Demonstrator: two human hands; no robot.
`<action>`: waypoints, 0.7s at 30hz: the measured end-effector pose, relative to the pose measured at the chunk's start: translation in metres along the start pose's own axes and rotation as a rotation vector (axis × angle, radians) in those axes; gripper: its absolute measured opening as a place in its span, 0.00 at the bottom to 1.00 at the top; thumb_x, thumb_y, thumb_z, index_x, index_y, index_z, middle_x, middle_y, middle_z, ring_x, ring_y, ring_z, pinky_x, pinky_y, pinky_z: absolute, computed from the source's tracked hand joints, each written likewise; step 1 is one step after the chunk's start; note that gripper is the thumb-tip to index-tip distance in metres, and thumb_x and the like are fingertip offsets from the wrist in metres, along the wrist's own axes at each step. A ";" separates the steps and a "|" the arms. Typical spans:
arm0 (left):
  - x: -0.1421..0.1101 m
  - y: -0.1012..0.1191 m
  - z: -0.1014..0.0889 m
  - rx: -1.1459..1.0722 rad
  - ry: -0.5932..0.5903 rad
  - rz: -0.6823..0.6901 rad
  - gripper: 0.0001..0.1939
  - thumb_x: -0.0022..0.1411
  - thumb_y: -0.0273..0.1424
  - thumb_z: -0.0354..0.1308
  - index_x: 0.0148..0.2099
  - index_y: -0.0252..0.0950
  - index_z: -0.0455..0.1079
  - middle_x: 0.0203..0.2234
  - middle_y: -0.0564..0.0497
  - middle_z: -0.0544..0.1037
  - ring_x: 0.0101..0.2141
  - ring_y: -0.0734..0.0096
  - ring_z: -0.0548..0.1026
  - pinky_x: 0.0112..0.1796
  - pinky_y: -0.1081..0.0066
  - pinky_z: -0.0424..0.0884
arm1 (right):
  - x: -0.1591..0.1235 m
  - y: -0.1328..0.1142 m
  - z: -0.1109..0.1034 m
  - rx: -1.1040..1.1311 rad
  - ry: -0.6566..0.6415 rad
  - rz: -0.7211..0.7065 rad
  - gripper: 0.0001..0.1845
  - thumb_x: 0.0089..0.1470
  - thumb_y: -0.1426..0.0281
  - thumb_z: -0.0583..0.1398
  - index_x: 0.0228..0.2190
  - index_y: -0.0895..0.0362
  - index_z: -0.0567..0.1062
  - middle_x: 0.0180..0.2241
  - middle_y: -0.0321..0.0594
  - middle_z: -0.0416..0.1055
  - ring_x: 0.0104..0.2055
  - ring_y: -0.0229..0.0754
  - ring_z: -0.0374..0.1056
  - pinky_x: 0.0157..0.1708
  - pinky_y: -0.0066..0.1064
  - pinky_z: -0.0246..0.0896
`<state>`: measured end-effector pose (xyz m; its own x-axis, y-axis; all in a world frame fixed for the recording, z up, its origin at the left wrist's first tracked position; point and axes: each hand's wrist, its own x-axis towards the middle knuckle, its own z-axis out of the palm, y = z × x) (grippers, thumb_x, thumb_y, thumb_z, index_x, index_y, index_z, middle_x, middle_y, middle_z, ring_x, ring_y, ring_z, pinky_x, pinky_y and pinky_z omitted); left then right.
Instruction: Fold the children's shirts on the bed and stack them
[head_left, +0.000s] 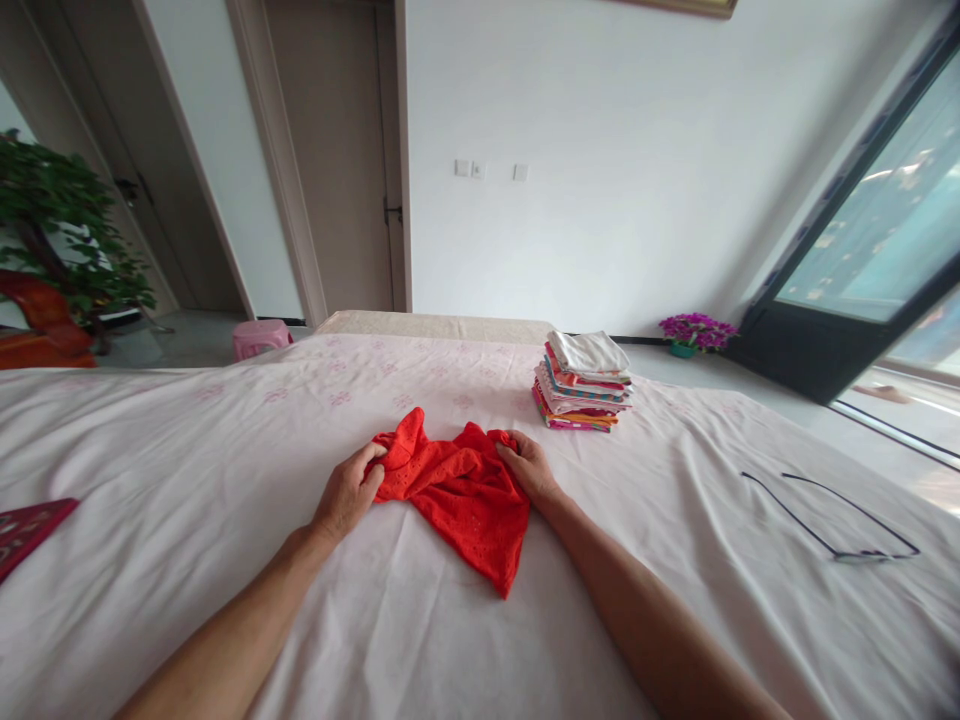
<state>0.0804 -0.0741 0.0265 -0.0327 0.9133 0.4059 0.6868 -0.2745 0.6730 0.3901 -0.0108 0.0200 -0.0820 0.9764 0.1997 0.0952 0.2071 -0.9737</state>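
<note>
A crumpled red cloth (465, 490) with small eyelet holes lies bunched on the pale sheet (330, 640), one pointed corner hanging toward me. My left hand (352, 488) pinches its left end between thumb and fingers. At the upper right end, my right hand (529, 465) grips a gathered fold of the same cloth. Whether it is a garment or a plain piece of fabric I cannot tell. Beyond my right hand stands a neat stack of folded cloths (583, 385) in several colours, a white one on top.
Dark-framed eyeglasses (840, 540) rest on the sheet at the right. A dark red flat object (34, 530) lies at the left edge. Past the sheet are a pink stool (261, 338), a leafy plant (60, 220) and purple flowers in a green pot (694, 335).
</note>
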 end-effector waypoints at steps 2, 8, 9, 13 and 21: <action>0.000 0.001 -0.001 -0.010 -0.005 -0.005 0.13 0.61 0.35 0.46 0.43 0.39 0.69 0.41 0.49 0.79 0.44 0.64 0.76 0.49 0.69 0.68 | 0.000 0.001 -0.001 -0.026 -0.004 -0.008 0.16 0.46 0.56 0.63 0.32 0.55 0.76 0.27 0.36 0.73 0.31 0.42 0.67 0.30 0.30 0.62; -0.003 0.000 -0.002 -0.079 -0.008 0.013 0.19 0.67 0.42 0.44 0.43 0.37 0.72 0.40 0.48 0.80 0.44 0.64 0.76 0.49 0.71 0.68 | 0.001 0.003 -0.002 -0.062 -0.008 -0.028 0.15 0.47 0.57 0.63 0.33 0.55 0.78 0.29 0.37 0.75 0.33 0.45 0.69 0.31 0.31 0.64; -0.003 -0.001 -0.002 -0.098 0.000 0.015 0.20 0.67 0.42 0.43 0.44 0.37 0.72 0.42 0.48 0.80 0.46 0.64 0.76 0.50 0.71 0.67 | 0.001 0.004 -0.002 -0.069 -0.010 -0.031 0.15 0.47 0.58 0.63 0.33 0.55 0.78 0.29 0.37 0.75 0.33 0.44 0.69 0.31 0.31 0.63; -0.002 -0.003 -0.003 -0.166 -0.001 -0.002 0.24 0.68 0.43 0.41 0.47 0.35 0.73 0.46 0.45 0.80 0.50 0.62 0.74 0.54 0.68 0.65 | 0.001 0.004 -0.003 -0.103 -0.024 -0.044 0.13 0.48 0.58 0.62 0.32 0.55 0.77 0.29 0.36 0.74 0.32 0.43 0.67 0.31 0.30 0.63; -0.001 0.001 -0.003 -0.366 0.061 -0.155 0.23 0.66 0.47 0.47 0.48 0.35 0.71 0.39 0.46 0.81 0.39 0.63 0.78 0.44 0.66 0.72 | -0.001 0.006 -0.004 -0.208 -0.030 -0.111 0.12 0.52 0.59 0.60 0.32 0.55 0.76 0.29 0.35 0.73 0.32 0.42 0.66 0.32 0.29 0.61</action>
<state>0.0791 -0.0757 0.0284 -0.1661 0.9358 0.3108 0.3667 -0.2340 0.9004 0.3943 -0.0101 0.0149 -0.1324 0.9454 0.2977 0.2862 0.3240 -0.9017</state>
